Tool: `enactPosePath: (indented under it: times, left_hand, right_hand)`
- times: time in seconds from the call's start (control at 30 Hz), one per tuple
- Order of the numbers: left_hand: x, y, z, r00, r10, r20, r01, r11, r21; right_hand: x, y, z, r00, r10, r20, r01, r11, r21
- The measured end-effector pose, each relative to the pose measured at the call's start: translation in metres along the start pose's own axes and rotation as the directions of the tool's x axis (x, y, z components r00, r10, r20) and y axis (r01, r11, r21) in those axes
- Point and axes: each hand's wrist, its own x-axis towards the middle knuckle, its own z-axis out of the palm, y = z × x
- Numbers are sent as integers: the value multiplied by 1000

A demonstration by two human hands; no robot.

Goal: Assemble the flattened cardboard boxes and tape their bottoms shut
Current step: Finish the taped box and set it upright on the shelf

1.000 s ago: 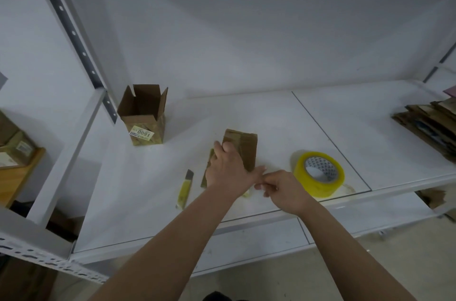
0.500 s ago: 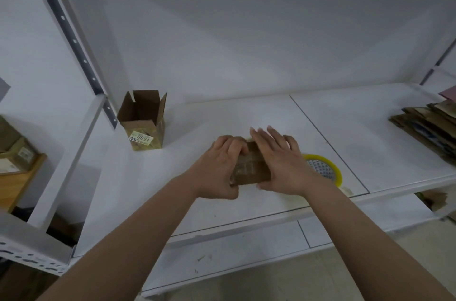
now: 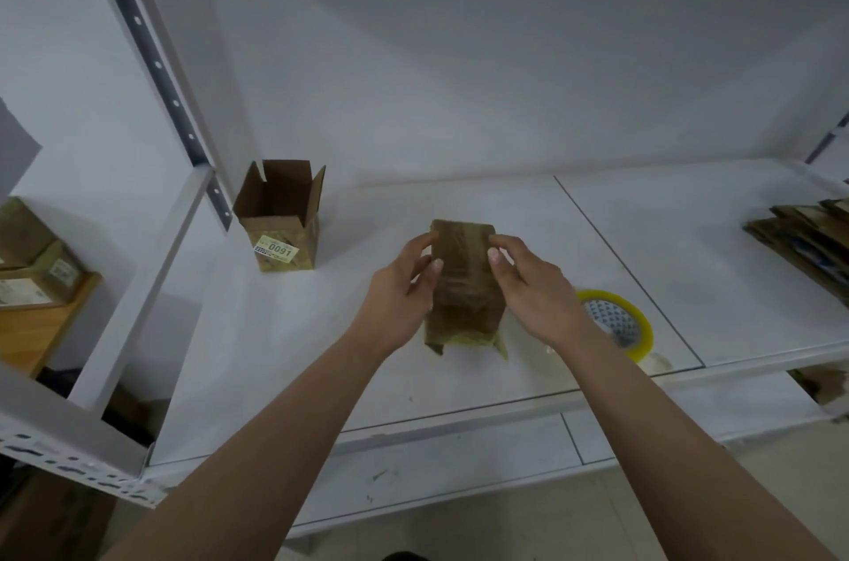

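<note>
A small brown cardboard box (image 3: pixel 464 280) stands on the white shelf (image 3: pixel 367 353) at the middle, its taped face toward me and loose yellowish tape ends hanging at its near bottom. My left hand (image 3: pixel 404 289) holds its left side with curled fingers. My right hand (image 3: pixel 528 284) holds its right side, thumb on the taped face. A roll of yellow tape (image 3: pixel 615 321) lies on the shelf just right of my right wrist. An assembled box (image 3: pixel 280 220) with open top flaps and a yellow label stands at the back left.
A stack of flattened cardboard boxes (image 3: pixel 808 243) lies at the shelf's far right. A grey upright post (image 3: pixel 165 73) rises at the left. Brown boxes (image 3: pixel 32 261) sit on a wooden surface beyond the left edge. A lower shelf runs below the front edge.
Both hands have turned the box so its taped face points at me and shifted from pressing on top to gripping its sides. The yellow knife seen earlier is out of sight.
</note>
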Motion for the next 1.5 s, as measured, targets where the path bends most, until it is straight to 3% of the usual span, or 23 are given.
enactPosePath:
  times: [0.23,0.43,0.6,0.67,0.73,0.83,0.97,1.1,1.27,1.5]
  left_hand:
    - [-4,-33,7,994,-73,78,68,996,62]
    - [-10,-58,8,989,-14,147,9,999,36]
    - [-15,-64,16,998,-14,59,13,1000,24]
    - [-20,-64,18,996,-94,11,92,989,114]
    - [-26,-64,15,979,-170,-111,197,931,308]
    - [-36,-59,12,968,-131,-215,222,842,491]
    - [-39,-54,16,983,-34,-181,139,782,608]
    - [-41,-58,14,989,-26,-147,106,819,565]
    - [-40,-69,-6,972,-197,-130,233,886,402]
    - [-24,-55,-7,992,-124,-4,102,804,586]
  right_hand:
    - [-7,24,26,993,-16,113,15,1000,8]
    - [-12,38,40,992,-9,123,-3,995,95]
    - [-8,36,47,995,-69,70,82,974,-212]
    - [-8,33,47,995,-78,55,91,955,-281]
    - [-9,31,46,996,-68,55,82,945,-317]
    - [-10,28,45,997,-60,49,74,933,-351]
    - [-10,28,45,998,-44,49,59,931,-361]
    - [-10,29,45,998,-38,55,56,924,-377]
    - [-10,31,46,998,-34,54,51,934,-352]
    - [-9,29,46,997,-36,62,56,932,-358]
